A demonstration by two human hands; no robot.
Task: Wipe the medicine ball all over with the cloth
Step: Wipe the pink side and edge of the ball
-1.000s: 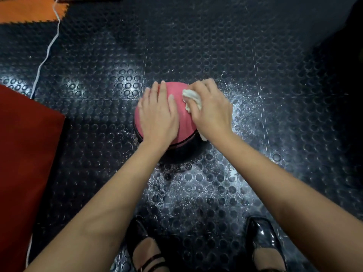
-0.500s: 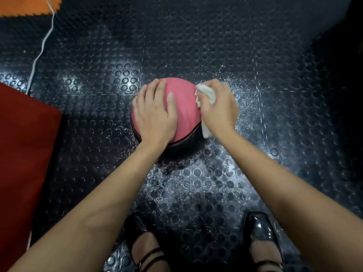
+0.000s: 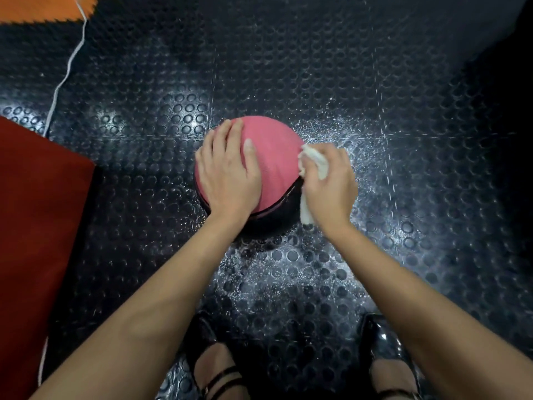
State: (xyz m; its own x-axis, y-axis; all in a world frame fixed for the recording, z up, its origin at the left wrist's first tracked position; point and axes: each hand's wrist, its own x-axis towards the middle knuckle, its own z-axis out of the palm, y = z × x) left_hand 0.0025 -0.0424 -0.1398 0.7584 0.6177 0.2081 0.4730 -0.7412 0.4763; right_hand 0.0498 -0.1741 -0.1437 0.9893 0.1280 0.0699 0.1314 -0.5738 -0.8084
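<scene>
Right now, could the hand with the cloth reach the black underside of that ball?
Probably partly: the right hand with the cloth is already low on the medicine ball, but the floor blocks underneath.

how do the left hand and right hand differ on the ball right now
The left hand lies flat on top of the medicine ball, fingers straight; the right hand is curled at the ball's right side. The left hand holds nothing; the right hand grips the white cloth. Both are in contact with the ball.
</scene>
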